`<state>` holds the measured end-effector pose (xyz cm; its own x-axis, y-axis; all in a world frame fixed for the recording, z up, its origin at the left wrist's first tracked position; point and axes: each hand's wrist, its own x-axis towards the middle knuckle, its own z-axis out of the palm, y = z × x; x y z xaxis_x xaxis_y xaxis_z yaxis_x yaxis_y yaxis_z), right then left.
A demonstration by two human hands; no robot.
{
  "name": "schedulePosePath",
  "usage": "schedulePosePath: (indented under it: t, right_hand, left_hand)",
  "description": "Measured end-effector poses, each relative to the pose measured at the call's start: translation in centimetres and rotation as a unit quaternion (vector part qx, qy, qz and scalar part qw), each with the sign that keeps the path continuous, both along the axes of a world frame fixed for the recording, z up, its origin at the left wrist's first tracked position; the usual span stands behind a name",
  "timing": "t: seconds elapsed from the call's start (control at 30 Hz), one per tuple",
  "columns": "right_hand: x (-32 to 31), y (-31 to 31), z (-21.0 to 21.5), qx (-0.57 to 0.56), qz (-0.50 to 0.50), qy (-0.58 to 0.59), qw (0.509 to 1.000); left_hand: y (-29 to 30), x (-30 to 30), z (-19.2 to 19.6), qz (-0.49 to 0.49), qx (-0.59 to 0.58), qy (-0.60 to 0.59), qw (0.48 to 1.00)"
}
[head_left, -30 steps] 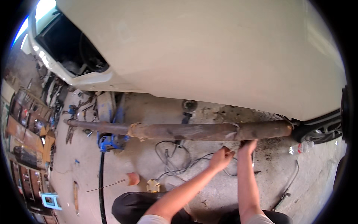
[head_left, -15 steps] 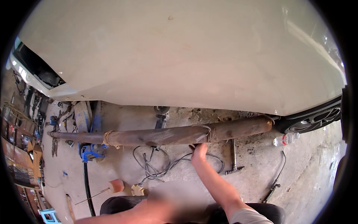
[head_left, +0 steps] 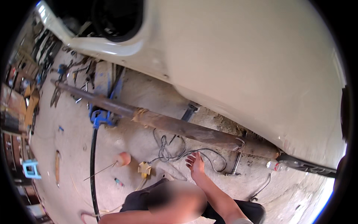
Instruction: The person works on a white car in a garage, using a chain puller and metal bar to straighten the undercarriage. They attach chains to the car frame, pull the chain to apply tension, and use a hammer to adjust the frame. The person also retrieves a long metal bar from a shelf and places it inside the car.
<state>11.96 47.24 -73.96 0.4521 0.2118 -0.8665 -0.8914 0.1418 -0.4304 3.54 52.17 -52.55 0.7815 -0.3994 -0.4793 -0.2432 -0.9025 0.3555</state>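
A long rusty pipe (head_left: 179, 127) lies on the concrete floor (head_left: 74, 149), running aslant from the upper left down to the lower right, close along the lower edge of a cream car body (head_left: 242, 56). Its right end sits just by a black tyre (head_left: 309, 166), and a rag-like wrap rings it near the middle.

The right hand (head_left: 194, 163) hangs above the floor just short of the pipe, palm down and fingers loosely spread; it grips nothing and touches nothing that can be made out. The left hand is out of view: only a blurred forearm crosses the lower edge, so its state cannot be told.

As to progress, the pipe is in place beside the car but no hand is on it, so whatever handling it needs looks unfinished at this moment. No tool is in hand either.

Between hand and pipe a black cable (head_left: 175, 151) loops over the floor. A small metal tool (head_left: 235, 166) lies just right of the loops, and a plastic bottle (head_left: 274, 165) rests near the pipe's right end. Left of the hand are a yellow cross-shaped piece (head_left: 144, 168) and an orange ball on a thin rod (head_left: 123, 158). A blue jack (head_left: 100, 117) stands against the pipe further left, with a black hose (head_left: 93, 168) trailing down from it. Spanners and other tools are scattered at the upper left.
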Motion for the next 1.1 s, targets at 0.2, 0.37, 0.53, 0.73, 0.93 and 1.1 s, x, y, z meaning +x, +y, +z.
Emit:
schedulePosePath:
  t: [0.2,0.37,0.53,0.73,0.93,1.1]
  right_hand:
    - [-4.8,-4.7,8.9,-0.162,0.249,-0.032,0.954]
    - [-4.9,-17.9,14.2,-0.344,0.439,-0.262,0.788]
    - [-3.1,-24.3,25.8,-0.417,0.552,-0.274,0.668]
    - [-4.5,-22.3,32.8,-0.303,0.593,-0.304,0.682]
    - [-11.3,-16.8,43.9,-0.203,0.552,-0.270,0.763]
    - [-15.9,-18.2,43.2,-0.166,0.664,-0.278,0.674]
  left_hand:
    - [-1.8,-4.2,0.2,0.195,-0.018,0.024,0.980]
    - [-3.4,-11.0,7.7,0.344,-0.115,-0.003,0.932]
    - [-3.3,-23.6,18.2,0.424,-0.092,-0.021,0.901]
    - [-5.0,-40.3,24.4,0.664,0.028,0.138,0.734]
    - [-13.3,-52.6,29.0,0.853,-0.078,0.148,0.494]
    - [-21.7,-56.7,30.1,0.952,-0.128,0.003,0.277]
